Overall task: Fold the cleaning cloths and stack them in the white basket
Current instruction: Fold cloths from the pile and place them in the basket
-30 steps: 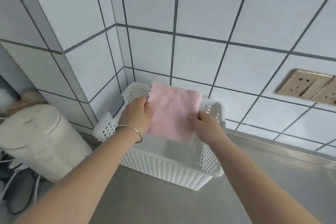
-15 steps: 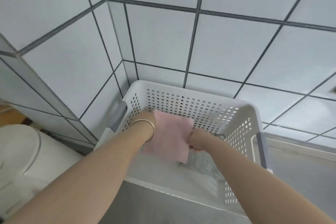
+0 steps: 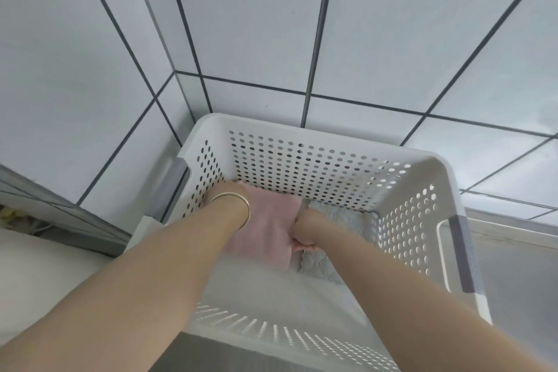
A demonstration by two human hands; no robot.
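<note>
Pink, soft-napped and folded flat, the cleaning cloth [image 3: 265, 232] is seen in the head view low inside the white basket [image 3: 305, 130], towards its left wall. Its long axis is judged to run from the far-left corner of the basket to the near right, with one corner pointed at the near wall. Part of its right edge is overlapped onto a grey quilted cloth [image 3: 341, 217], which is laid on the basket floor at the right.

The right hand [image 3: 305, 232] is clenched on the pink cloth's right edge, fabric pinched under the curled fingers. The left hand [image 3: 223, 190] is largely hidden behind its own wrist; its finger state cannot be told, though it is placed at the cloth's far-left end. A thin metal bangle [image 3: 238, 205] is worn on the left wrist.

Perforated walls and grey handle inserts are noted on the basket, which is set in a white-tiled corner [image 3: 241, 24] with dark grout, on a grey countertop [image 3: 513, 266].
</note>
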